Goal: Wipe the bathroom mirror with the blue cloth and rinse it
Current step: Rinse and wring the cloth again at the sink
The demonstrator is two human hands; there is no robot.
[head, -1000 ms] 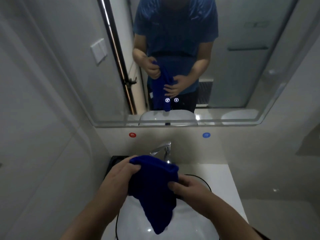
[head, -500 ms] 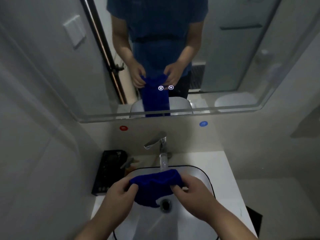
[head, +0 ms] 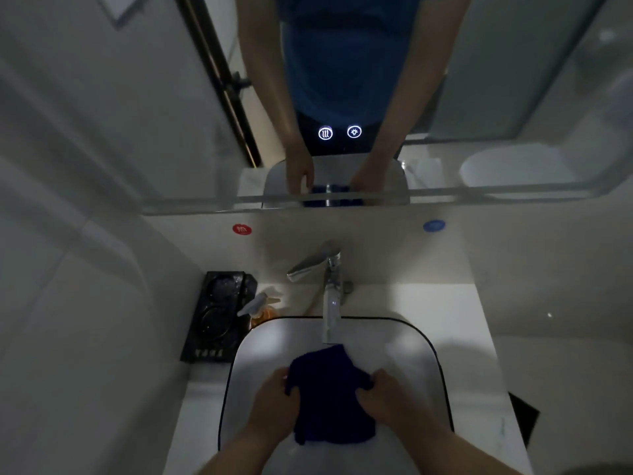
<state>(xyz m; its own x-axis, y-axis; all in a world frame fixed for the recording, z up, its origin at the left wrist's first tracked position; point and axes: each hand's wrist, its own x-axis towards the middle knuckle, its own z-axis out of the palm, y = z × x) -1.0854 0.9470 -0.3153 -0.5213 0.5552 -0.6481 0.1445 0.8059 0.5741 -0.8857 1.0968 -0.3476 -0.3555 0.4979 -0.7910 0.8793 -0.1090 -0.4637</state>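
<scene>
— Where is the blue cloth?

— Low in the sink, bunched, its top edge just below the spout of the tap at twelve o'clock.

— And the hands?

— The left hand grips its nine o'clock edge and the right hand its three o'clock edge, fingers curled into the fabric.

— Is it being rinsed?

— I judge so. The wiping looks finished, since the cloth is off the mirror, which is farther out at twelve. I cannot tell whether water is running. Wringing out seems to be left.

— What else is nearby?

— A soap bottle at eleven o'clock, with a black tray just beyond it at ten.

— What has changed?

— A second ago the cloth hung high, covering the tap. Now both hands have brought it down into the bowl, and the view has tipped downward.
</scene>
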